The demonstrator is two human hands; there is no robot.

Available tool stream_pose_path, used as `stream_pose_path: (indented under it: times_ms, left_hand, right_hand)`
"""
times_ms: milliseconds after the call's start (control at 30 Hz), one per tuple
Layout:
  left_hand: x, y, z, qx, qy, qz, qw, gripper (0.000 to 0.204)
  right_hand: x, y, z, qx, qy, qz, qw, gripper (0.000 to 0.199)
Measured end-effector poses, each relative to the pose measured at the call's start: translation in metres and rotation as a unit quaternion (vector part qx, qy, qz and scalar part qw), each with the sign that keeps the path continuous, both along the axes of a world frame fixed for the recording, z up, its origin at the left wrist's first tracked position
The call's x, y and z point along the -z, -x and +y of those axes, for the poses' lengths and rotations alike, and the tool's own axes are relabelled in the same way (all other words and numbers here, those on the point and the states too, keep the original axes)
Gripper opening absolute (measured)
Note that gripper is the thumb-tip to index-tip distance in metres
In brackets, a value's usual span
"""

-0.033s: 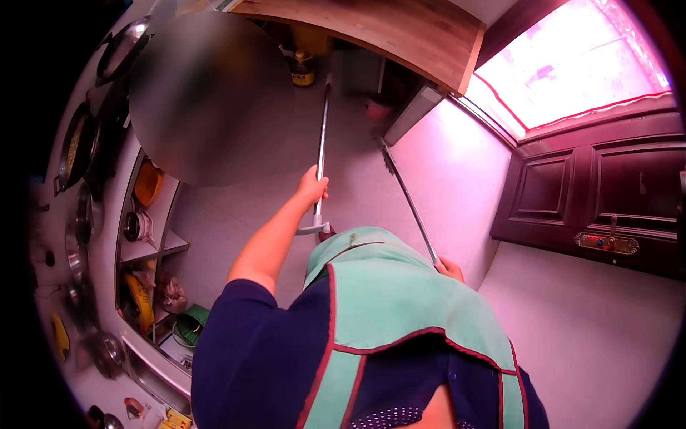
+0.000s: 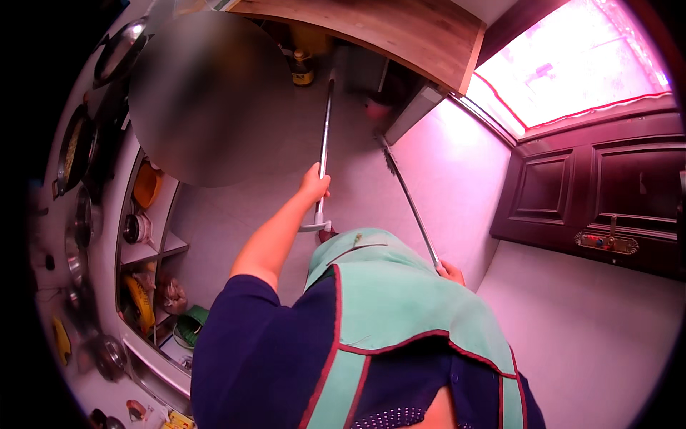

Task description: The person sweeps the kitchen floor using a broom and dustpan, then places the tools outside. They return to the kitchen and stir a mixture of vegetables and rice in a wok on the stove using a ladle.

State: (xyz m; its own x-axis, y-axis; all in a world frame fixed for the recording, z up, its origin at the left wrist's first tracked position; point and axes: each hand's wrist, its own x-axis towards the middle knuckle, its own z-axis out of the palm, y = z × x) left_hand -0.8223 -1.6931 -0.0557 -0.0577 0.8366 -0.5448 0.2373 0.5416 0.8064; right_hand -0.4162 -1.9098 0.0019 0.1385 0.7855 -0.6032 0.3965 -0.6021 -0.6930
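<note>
Clock face set on the view's centre. At 9 to 10, a round dark pan (image 2: 73,154) with pale contents; at 10, a second dark metal pan (image 2: 118,61), shinier. At 9, a white open-fronted shelf unit (image 2: 174,244) holds a smooth orange bowl (image 2: 148,184); lower, at 8, its compartments hold a glossy yellow packet (image 2: 141,304) with dark print, too small to read, and a ribbed green basket (image 2: 191,325). Pale, smooth floor (image 2: 229,229), pinkish in the light; a grey blur covers the area at 11. Toward 11 to 12, a bottle with a yellow label (image 2: 302,74), lettering not legible. Near centre, left hand (image 2: 314,184): fingers wrapped fully round a straight silvery metal pole (image 2: 325,139), which runs toward 12; pale crosspiece at its near end. Wood-grained countertop (image 2: 400,34) at 12 to 1. Sea-green cloth apron with dark red piping (image 2: 400,300) at 5 to 6. At 1, dark bristles (image 2: 389,161) end a slim grey broom pole (image 2: 414,214); right hand (image 2: 451,273), at 4, is curled round its near end, partly hidden by the apron. At 3, a dark brown panelled door (image 2: 547,189) with an ornate metal handle plate (image 2: 607,244); at 2, a glaring bright opening (image 2: 572,64).
</note>
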Motion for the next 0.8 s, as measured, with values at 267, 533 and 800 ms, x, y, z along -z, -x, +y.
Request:
stream_pose_path:
  times_ms: [267, 533, 800]
  left_hand:
    - [0.082, -0.028, 0.069, 0.096, -0.073, 0.301, 0.946, 0.051]
    - [0.091, -0.048, 0.093, 0.126, -0.042, 0.329, 0.935, 0.051]
    - [0.067, -0.047, 0.083, 0.123, -0.086, 0.33, 0.932, 0.051]
  right_hand:
    - [-0.014, 0.018, -0.059, 0.113, 0.071, -0.021, 0.991, 0.036]
    - [-0.021, 0.017, -0.1, 0.167, 0.099, -0.009, 0.981, 0.036]
    - [0.004, -0.006, -0.114, 0.127, 0.088, -0.026, 0.988, 0.04]
